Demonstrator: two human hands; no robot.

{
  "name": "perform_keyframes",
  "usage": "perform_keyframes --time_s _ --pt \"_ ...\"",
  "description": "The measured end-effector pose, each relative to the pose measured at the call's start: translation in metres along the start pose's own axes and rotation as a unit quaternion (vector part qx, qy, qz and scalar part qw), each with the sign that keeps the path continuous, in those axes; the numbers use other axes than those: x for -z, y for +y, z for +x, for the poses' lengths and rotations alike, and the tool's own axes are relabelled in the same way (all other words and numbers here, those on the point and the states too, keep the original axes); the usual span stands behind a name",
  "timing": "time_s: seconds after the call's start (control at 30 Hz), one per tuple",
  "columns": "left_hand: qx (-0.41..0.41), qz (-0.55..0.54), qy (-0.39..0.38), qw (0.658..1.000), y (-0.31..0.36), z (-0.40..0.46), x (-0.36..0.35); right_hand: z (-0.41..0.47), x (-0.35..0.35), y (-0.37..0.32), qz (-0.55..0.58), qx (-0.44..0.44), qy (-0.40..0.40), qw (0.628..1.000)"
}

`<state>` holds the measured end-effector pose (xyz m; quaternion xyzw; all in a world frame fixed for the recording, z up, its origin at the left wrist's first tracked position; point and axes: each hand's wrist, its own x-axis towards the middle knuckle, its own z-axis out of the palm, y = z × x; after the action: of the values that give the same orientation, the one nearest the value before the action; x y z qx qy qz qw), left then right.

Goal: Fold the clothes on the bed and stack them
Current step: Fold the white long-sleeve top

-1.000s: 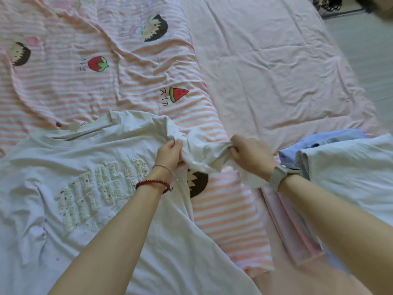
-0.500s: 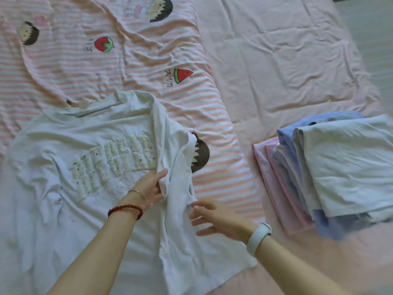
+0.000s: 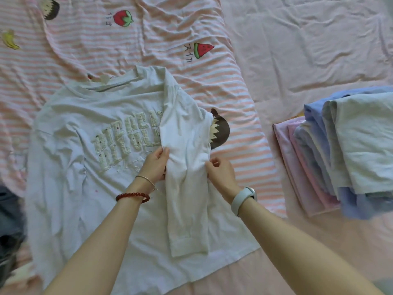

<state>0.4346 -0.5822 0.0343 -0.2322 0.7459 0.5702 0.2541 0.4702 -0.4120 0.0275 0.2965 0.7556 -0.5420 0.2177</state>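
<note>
The white shirt (image 3: pixel 80 167) lies flat on the bed (image 3: pixel 297 50), and both hands, left hand (image 3: pixel 156 165) and right hand (image 3: pixel 221 173), pinch its folded sleeve (image 3: pixel 187 188) to keep it straight, with the pile of folded clothes (image 3: pixel 340 150) waiting at 3 o'clock.

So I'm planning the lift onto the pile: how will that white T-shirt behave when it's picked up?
The white T-shirt is probably floppy: it lies creased, its sleeve folded flat. It likely sags unless both hands support it. It seems light, bunching under the left hand and right hand.
</note>
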Motion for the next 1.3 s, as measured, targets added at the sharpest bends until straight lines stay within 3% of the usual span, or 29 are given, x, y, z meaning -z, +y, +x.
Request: perform_keyframes --time_s 0.1,0.2,0.3,0.37,0.43,0.53,0.67,0.77,0.83,0.93,1.0,1.07,1.17,1.3 --pt "-0.023 0.017 0.059 0.998 -0.008 0.01 0.029 -0.007 0.004 0.002 0.002 0.007 0.051 0.999" --pt "0.022 0.032 0.06 0.997 -0.02 0.01 0.039 -0.016 -0.006 0.007 0.04 0.001 0.006 0.999" --pt "0.11 -0.091 0.043 0.989 -0.037 -0.005 0.031 -0.027 -0.018 0.017 0.114 -0.043 -0.053 0.991" --pt "0.152 -0.156 0.03 0.975 -0.051 -0.02 0.025 -0.037 -0.019 0.031 0.083 -0.027 -0.054 0.995" --pt "0.167 -0.149 0.018 0.974 -0.067 -0.034 0.019 -0.047 -0.018 0.047 0.024 0.002 -0.054 0.998" --pt "0.143 -0.094 0.033 0.985 -0.085 -0.044 0.013 -0.055 -0.021 0.065 -0.022 0.043 -0.108 0.993" --pt "0.068 -0.075 0.059 0.993 -0.079 -0.053 0.013 -0.057 -0.028 0.06 -0.071 0.101 -0.089 0.988" --pt "0.035 -0.025 0.092 0.995 -0.069 -0.063 0.029 -0.067 -0.033 0.04 0.082 0.033 -0.131 0.987" --pt "0.046 -0.056 0.086 0.994 -0.068 -0.072 0.047 -0.077 -0.038 0.039 0.147 -0.027 -0.175 0.973" --pt "0.133 -0.158 -0.001 0.978 -0.079 -0.088 0.073 -0.092 -0.053 0.046 0.23 -0.124 -0.236 0.936" --pt "0.173 -0.137 -0.034 0.975 -0.1 -0.095 0.079 -0.096 -0.059 0.06 0.245 -0.164 -0.235 0.926" --pt "0.176 -0.037 -0.047 0.983 -0.125 -0.099 0.079 -0.097 -0.062 0.077 0.187 -0.148 -0.227 0.944" --pt "0.115 0.096 -0.061 0.987 -0.152 -0.107 0.072 -0.101 -0.066 0.098 0.028 -0.104 -0.248 0.963" --pt "0.036 0.063 0.055 0.996 -0.144 -0.126 0.056 -0.108 -0.072 0.094 0.064 -0.074 -0.227 0.969"
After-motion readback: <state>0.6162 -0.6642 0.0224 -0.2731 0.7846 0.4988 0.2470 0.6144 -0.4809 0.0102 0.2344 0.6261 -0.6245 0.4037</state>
